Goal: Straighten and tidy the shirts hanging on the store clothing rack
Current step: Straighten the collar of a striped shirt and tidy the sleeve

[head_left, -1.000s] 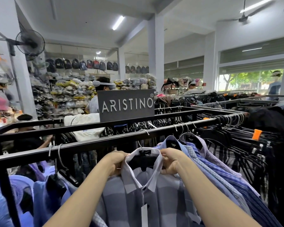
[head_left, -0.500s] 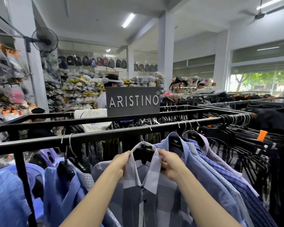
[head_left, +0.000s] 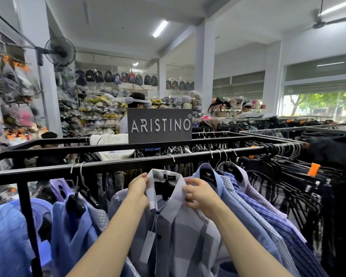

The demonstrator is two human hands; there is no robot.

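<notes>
Grey check shirt (head_left: 180, 232) hanging upright, collar (head_left: 168, 188) between both hands.

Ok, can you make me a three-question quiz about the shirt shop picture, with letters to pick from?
1. Where is the ARISTINO sign?
A. on top of the black rack
B. on the floor
C. on the ceiling

2. What colour is the clip on the right-side hangers?
A. green
B. orange
C. pink

3. What are the hands doing?
A. waving
B. holding a backpack
C. holding the grey checked shirt by its collar

Answers: 1 A, it stands on a rack bar. 2 B, it looks bright orange. 3 C, the left hand and right hand pinch the collar sides.
</notes>
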